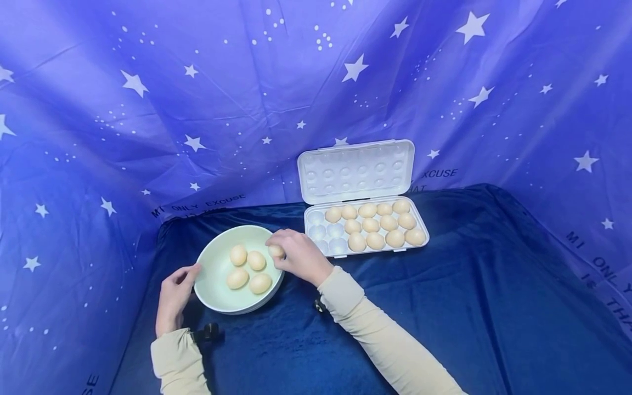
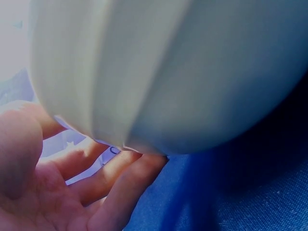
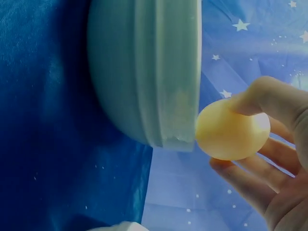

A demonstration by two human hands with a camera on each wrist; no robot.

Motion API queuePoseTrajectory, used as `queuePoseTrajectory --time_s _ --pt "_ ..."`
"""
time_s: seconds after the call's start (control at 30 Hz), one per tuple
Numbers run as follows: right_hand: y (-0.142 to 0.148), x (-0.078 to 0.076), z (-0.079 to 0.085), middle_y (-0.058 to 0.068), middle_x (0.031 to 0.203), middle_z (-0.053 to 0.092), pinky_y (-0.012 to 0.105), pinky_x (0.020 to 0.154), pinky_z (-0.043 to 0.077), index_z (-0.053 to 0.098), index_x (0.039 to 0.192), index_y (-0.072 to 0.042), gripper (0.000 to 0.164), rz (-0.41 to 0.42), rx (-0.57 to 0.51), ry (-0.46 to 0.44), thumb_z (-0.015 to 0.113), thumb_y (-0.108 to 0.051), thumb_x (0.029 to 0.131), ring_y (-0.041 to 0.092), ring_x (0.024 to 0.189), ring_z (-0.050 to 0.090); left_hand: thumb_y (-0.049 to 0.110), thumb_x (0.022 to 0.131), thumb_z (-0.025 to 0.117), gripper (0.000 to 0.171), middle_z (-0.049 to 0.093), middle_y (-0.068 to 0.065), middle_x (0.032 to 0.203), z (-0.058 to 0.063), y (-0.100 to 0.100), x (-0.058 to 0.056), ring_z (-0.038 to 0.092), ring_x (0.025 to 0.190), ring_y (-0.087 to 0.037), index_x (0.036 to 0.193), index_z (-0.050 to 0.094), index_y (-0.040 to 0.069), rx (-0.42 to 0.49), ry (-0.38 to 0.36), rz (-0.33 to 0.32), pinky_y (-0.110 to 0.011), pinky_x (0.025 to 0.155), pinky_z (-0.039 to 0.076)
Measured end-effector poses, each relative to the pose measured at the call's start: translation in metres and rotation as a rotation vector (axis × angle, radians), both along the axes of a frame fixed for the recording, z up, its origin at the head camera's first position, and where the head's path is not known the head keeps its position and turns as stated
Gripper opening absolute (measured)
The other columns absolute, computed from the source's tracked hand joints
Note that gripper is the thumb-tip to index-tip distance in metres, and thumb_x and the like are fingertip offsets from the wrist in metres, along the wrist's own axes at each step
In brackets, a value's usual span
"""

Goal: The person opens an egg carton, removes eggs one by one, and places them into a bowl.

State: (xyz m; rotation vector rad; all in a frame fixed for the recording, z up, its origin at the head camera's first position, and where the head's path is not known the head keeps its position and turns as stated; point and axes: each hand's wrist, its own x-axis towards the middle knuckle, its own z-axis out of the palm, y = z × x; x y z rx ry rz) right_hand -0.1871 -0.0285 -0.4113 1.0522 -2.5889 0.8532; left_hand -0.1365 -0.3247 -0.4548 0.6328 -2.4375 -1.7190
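Note:
A pale green bowl (image 1: pixel 212 285) stands on the dark blue cloth with several light brown eggs (image 1: pixel 238 278) lying in it. At its left rim, my left hand (image 1: pixel 175 296) holds the bowl, thumb near the edge and fingers along the outer wall (image 2: pixel 144 86). Over the right rim, my right hand (image 1: pixel 298 253) pinches another egg (image 3: pixel 233 130) between thumb and fingertips. Behind and to the right lies an opened white egg carton (image 1: pixel 362 253). Eggs (image 1: pixel 375 240) fill most of its cups, while several cups at its left end hold none.
The carton's lid (image 1: pixel 355 170) leans upright against the purple-blue star-printed curtain (image 1: pixel 266 99). Dark blue cloth (image 1: pixel 444 307) covers the table. A small black device (image 1: pixel 211 332) sits by the left wrist.

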Motion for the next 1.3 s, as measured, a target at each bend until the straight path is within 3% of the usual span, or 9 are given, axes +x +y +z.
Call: queuePoseTrajectory --time_s 0.17,0.43,0.67,0.87,1.07,1.3 --pt "-0.012 -0.001 -0.003 0.003 0.114 0.071 0.031 0.094 0.053 0.073 0.111 -0.008 0.033 0.02 0.105 -0.025 0.073 -0.006 0.078 0.019 0.109 0.065 0.037 0.096 0.065 0.049 0.06 0.019 0.081 0.0 -0.001 0.0 0.06 0.072 0.001 0.121 0.063 -0.005 0.016 0.002 -0.007 -0.022 0.062 0.057" --pt "-0.023 -0.003 -0.013 0.0 0.108 0.071 0.029 0.085 0.055 0.076 0.106 -0.012 0.031 0.045 0.24 -0.012 0.075 -0.003 0.076 0.016 0.101 0.067 0.039 0.097 0.063 0.053 0.061 0.014 0.088 0.002 -0.002 0.001 0.06 0.074 0.001 0.127 0.06 -0.006 0.0 -0.02 -0.028 -0.023 0.063 0.057" --pt "-0.03 -0.005 -0.017 -0.003 0.098 0.07 0.031 0.068 0.053 0.071 0.083 -0.016 0.018 0.037 0.301 0.011 0.076 -0.003 0.072 0.015 0.084 0.065 0.039 0.098 0.062 0.053 0.061 0.011 0.091 0.002 -0.003 0.001 0.059 0.077 0.0 0.127 0.06 -0.006 -0.008 -0.029 -0.033 -0.024 0.064 0.058" --pt "-0.035 -0.008 -0.018 -0.004 0.085 0.068 0.032 0.06 0.051 0.064 0.071 -0.019 0.019 0.015 0.374 0.035 0.078 -0.005 0.07 0.015 0.071 0.061 0.038 0.098 0.063 0.053 0.061 0.014 0.089 0.001 -0.003 0.0 0.058 0.078 0.0 0.127 0.06 -0.006 0.001 -0.031 -0.034 -0.024 0.064 0.058" --pt "-0.039 -0.01 -0.019 -0.005 0.075 0.062 0.032 0.058 0.051 0.064 0.069 -0.019 0.019 0.005 0.41 0.039 0.079 -0.007 0.071 0.015 0.066 0.058 0.04 0.098 0.062 0.055 0.063 0.008 0.095 0.001 -0.004 0.0 0.058 0.079 0.0 0.128 0.06 -0.005 -0.017 -0.048 -0.037 -0.023 0.065 0.058" --pt "-0.045 -0.011 -0.021 -0.005 0.078 0.066 0.032 0.06 0.052 0.069 0.075 -0.019 0.016 -0.021 0.468 0.049 0.08 -0.008 0.072 0.015 0.07 0.062 0.039 0.097 0.063 0.053 0.062 0.011 0.092 0.001 -0.003 -0.002 0.059 0.078 0.001 0.127 0.061 -0.005 -0.002 -0.038 -0.033 -0.023 0.064 0.058"
